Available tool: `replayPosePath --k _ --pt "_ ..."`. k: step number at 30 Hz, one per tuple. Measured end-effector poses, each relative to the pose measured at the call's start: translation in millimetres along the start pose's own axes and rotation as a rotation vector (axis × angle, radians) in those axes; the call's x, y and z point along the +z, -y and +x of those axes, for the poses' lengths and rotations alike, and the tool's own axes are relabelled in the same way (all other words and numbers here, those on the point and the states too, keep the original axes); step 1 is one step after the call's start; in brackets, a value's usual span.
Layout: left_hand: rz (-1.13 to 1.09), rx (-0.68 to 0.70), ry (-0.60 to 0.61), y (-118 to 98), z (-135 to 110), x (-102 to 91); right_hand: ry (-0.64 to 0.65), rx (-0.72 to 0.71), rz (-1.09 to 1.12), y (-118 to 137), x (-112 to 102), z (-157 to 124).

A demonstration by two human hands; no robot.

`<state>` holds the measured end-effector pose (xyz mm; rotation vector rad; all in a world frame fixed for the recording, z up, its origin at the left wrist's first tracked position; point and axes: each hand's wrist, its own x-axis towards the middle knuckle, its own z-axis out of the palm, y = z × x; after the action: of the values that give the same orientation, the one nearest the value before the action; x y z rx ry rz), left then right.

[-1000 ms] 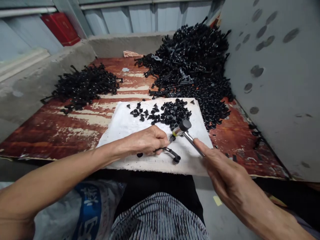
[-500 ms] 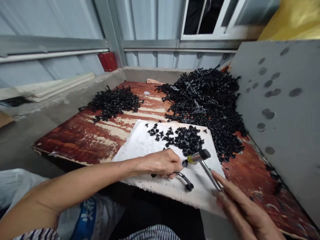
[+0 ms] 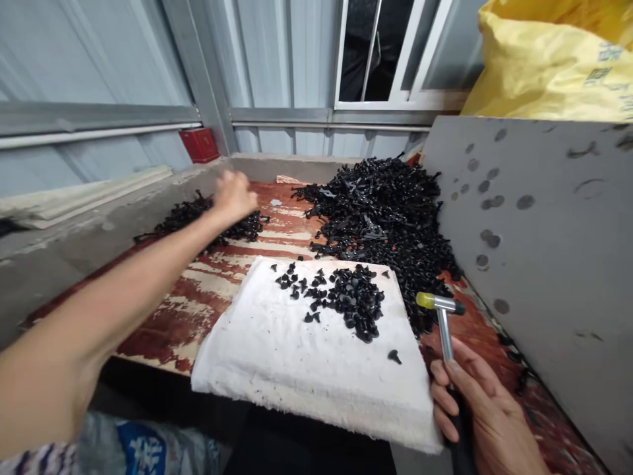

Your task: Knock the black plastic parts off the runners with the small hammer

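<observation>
My right hand (image 3: 487, 399) grips a small two-faced mallet (image 3: 444, 323) by its black handle, head raised, with one yellow face and one black. My left hand (image 3: 235, 196) is stretched far forward above the left heap of black plastic parts (image 3: 190, 218). Motion blurs its fingers, so whether they hold anything cannot be made out. On the white cloth pad (image 3: 297, 359) lies a cluster of small black plastic pieces (image 3: 359, 297) with round flat heads. One loose black piece (image 3: 394, 357) sits apart near the pad's right side.
A large heap of black plastic parts (image 3: 386, 204) covers the back right of the worn red board (image 3: 208, 290). A grey spotted panel (image 3: 534, 264) stands along the right. Behind it is a yellow bag (image 3: 548, 72). A red box (image 3: 198, 145) sits in the back corner.
My left hand has left the pad and swung forward to the left heap; the long black part it held is off the pad. My right hand has drawn the mallet rightward, off the pad.
</observation>
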<state>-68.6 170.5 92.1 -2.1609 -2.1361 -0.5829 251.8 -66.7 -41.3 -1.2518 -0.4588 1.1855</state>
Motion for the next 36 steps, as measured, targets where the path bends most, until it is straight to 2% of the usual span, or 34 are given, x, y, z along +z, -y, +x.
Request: replayPosePath --k 3,6,8,11,15,19,22,25,28,31,33,36 --pt "-0.027 0.204 0.193 -33 -6 50.7 0.023 0.024 -0.048 -1 -1 2" --pt "-0.073 0.392 0.306 -68 -11 96.8 0.051 0.025 -0.073 -1 -4 3" --pt "-0.094 0.466 0.351 -83 -12 116.2 0.072 0.023 -0.095 -2 -8 4" --pt "-0.132 0.487 0.353 -90 -11 129.0 0.094 0.035 -0.102 -4 -13 6" --pt "-0.243 0.409 0.313 -78 1 127.4 0.094 0.042 -0.069 -5 -17 6" --pt "-0.437 0.264 0.274 -63 7 117.5 0.091 0.039 -0.039 -3 -16 6" --pt "-0.593 0.148 0.278 -61 2 106.1 0.096 0.025 -0.024 -3 -12 6" --pt "-0.729 0.104 0.266 -64 -11 89.5 0.089 -0.003 -0.004 -3 -9 5" --pt "-0.821 0.130 0.242 -67 -40 71.2 0.089 -0.027 0.008 -2 -7 -1" --pt "-0.897 0.256 0.252 -70 -86 59.7 0.117 -0.024 -0.008 0 -2 -15" --pt "-0.892 0.352 0.279 -73 -121 58.6 0.139 -0.019 -0.016 1 4 -25" --pt "-0.904 0.533 0.200 -78 -168 65.3 0.224 -0.014 -0.025 1 17 -35"
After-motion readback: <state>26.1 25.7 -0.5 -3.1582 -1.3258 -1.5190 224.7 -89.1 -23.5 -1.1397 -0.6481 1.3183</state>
